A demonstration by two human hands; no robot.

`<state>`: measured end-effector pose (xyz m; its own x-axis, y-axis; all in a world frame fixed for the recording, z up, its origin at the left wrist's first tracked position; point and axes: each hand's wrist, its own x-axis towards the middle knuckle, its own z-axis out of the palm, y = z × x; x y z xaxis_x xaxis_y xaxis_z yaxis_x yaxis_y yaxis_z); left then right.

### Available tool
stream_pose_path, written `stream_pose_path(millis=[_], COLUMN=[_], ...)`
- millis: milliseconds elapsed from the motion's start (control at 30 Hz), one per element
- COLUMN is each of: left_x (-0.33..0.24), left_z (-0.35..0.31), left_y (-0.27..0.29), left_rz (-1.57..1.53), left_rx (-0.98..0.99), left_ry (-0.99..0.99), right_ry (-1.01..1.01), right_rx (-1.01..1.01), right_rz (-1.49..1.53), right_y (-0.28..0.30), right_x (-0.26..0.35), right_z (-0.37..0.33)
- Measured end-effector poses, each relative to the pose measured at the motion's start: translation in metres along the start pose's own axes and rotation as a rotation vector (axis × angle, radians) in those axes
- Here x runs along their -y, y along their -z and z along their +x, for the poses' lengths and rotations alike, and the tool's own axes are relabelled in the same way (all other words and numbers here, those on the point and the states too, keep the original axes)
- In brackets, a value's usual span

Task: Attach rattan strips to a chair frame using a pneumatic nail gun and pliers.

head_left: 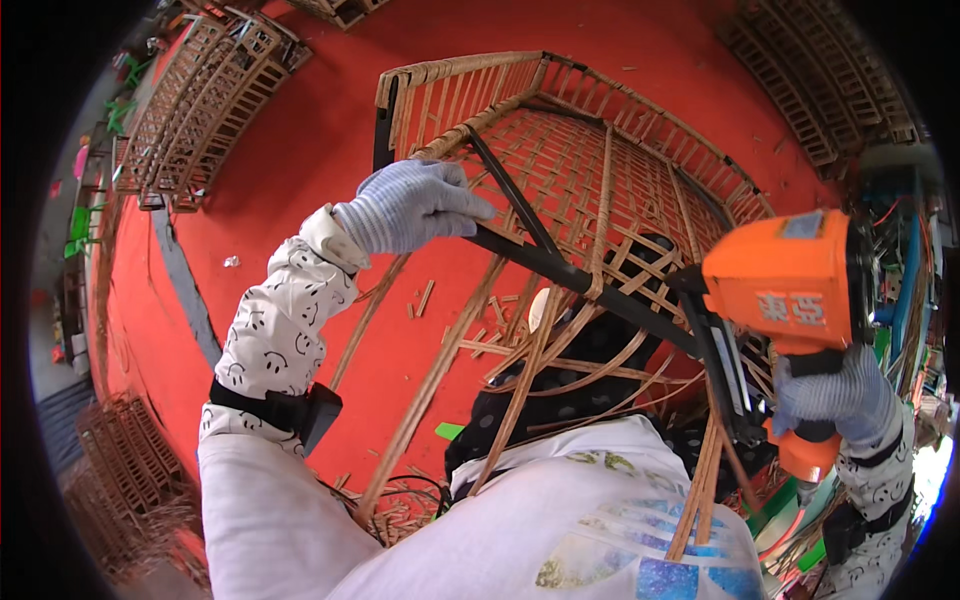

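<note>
My left hand (408,205), in a grey-white striped knit glove, is closed at the near left corner of a woven rattan furniture frame (605,190). Its fingers press together over the end of a dark bar (560,268) that runs along the frame's near side. In my right hand (840,395), gloved alike, is an orange air nail gun (775,280), held by its handle. The gun's dark nose and magazine (725,365) are beside the bar's right end; whether they touch it I cannot tell. Loose rattan strips (430,385) hang from the near bar towards my lap.
Stacks of woven rattan frames stand on the red floor at the far left (215,105), far right (815,75) and near left (135,455). Rattan offcuts (400,520) litter the floor below me. A dark cable (415,490) lies by my lap.
</note>
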<state>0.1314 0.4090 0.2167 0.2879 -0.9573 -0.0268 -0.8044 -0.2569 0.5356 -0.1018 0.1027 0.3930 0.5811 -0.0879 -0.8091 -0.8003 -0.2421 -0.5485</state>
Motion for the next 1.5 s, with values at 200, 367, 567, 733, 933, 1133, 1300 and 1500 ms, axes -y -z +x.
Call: stream_pose_path(millis=[200, 367, 567, 733, 933, 1133, 1300, 1500], left_x=[-0.003, -0.006, -0.006, 0.000, 0.002, -0.003, -0.001, 0.007], left_z=[-0.013, -0.014, -0.013, 0.000, 0.014, 0.017, 0.015, 0.019], left_y=[-0.011, -0.014, -0.011, 0.003, 0.022, 0.023, 0.019, 0.018], left_rz=[-0.074, -0.099, -0.066, 0.021, -0.141, -0.362, -0.586, -0.656], left_rx=[-0.194, -0.250, -0.227, -0.092, 0.058, 0.329, 0.214, 0.351], left_ry=[0.016, 0.030, 0.034, 0.006, 0.040, 0.392, 0.294, 0.447], right_ry=[0.262, 0.014, -0.008, 0.026, -0.036, 0.018, 0.401, 0.388], right_rx=[0.136, 0.124, 0.186, 0.199, 0.154, 0.123, 0.297, 0.350], right_rz=[-0.200, -0.013, 0.016, -0.039, 0.017, 0.035, -0.202, -0.140], right_y=[-0.011, -0.023, -0.030, -0.032, -0.034, -0.030, -0.028, -0.027], right_x=[0.030, 0.050, 0.058, 0.056, 0.054, 0.051, 0.046, 0.048], right_z=[0.046, 0.064, 0.079, 0.084, 0.083, 0.082, 0.094, 0.098])
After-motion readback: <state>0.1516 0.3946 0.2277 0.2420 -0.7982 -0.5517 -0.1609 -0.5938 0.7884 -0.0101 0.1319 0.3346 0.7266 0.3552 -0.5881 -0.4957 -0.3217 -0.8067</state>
